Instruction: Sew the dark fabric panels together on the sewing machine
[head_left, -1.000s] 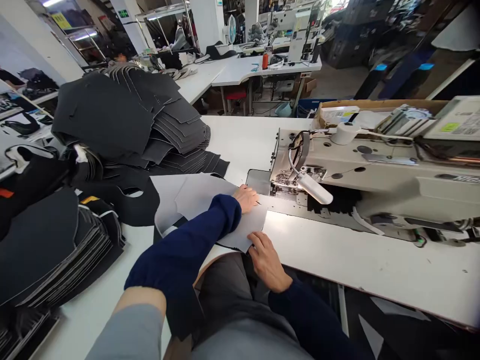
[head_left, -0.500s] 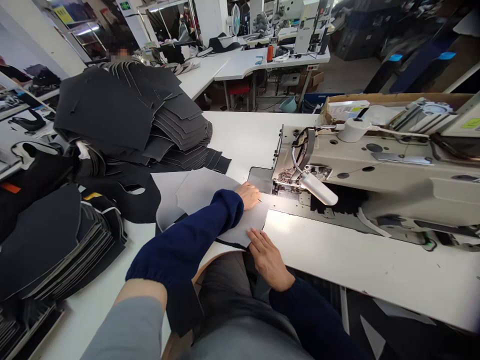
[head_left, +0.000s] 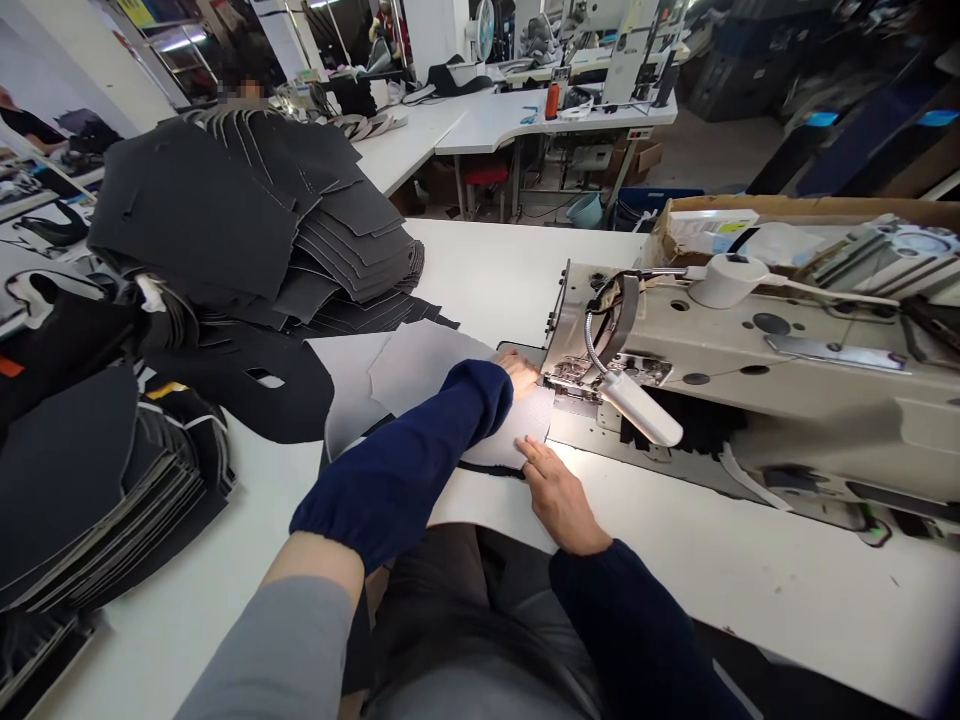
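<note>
White bench (head_left: 487, 270) carries sewing machine (head_left: 750, 370), grey fabric piece (head_left: 420, 375), black cut-piece stacks (head_left: 225, 220), cardboard box (head_left: 787, 208).

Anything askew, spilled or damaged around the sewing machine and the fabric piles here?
Nothing looks damaged or spilled. The tall stack of dark cut pieces fans out unevenly and leans toward the table, but rests in place. Both the left hand and right hand lie flat on the grey piece by the sewing machine.

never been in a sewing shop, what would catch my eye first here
Probably the cream sewing machine on the right of the white table, its lamp lighting a grey fabric piece. Both hands, left hand and right hand, press that piece flat beside the needle. On the left, stacks of dark cut pieces tower.
</note>
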